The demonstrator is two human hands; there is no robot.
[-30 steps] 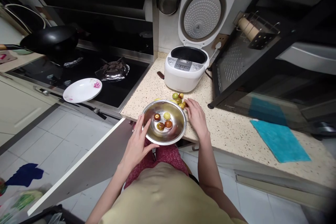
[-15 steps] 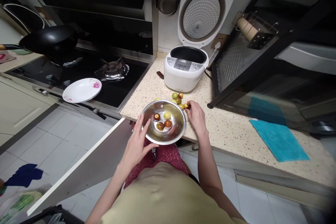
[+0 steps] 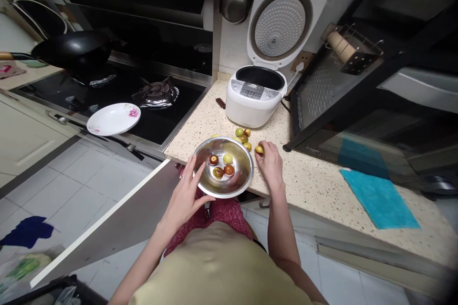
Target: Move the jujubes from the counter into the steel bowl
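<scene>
A shiny steel bowl [image 3: 242, 182] stands at the counter's front edge with several brown and yellow-green jujubes [image 3: 229, 170] inside. My left hand [image 3: 186, 190] grips the bowl's left side, thumb at the near rim and fingers along the wall. To the right of the bowl, my right hand [image 3: 271, 164] pinches a yellowish jujube [image 3: 259, 150] between thumb and fingers, low over the counter. A small heap of jujubes [image 3: 244, 138] lies just behind the bowl, partly hidden by its rim.
Behind the heap is a white rice cooker [image 3: 253, 108] with its lid raised. A black oven [image 3: 343, 143] and a turquoise cloth [image 3: 381, 200] are on the right. Left are a gas hob [image 3: 153, 126], a plate [image 3: 112, 119], a wok [image 3: 71, 50] and an open cabinet door [image 3: 107, 228].
My right hand has drawn a jujube a little to the right, away from the heap. The bowl and my left hand stay in place.
</scene>
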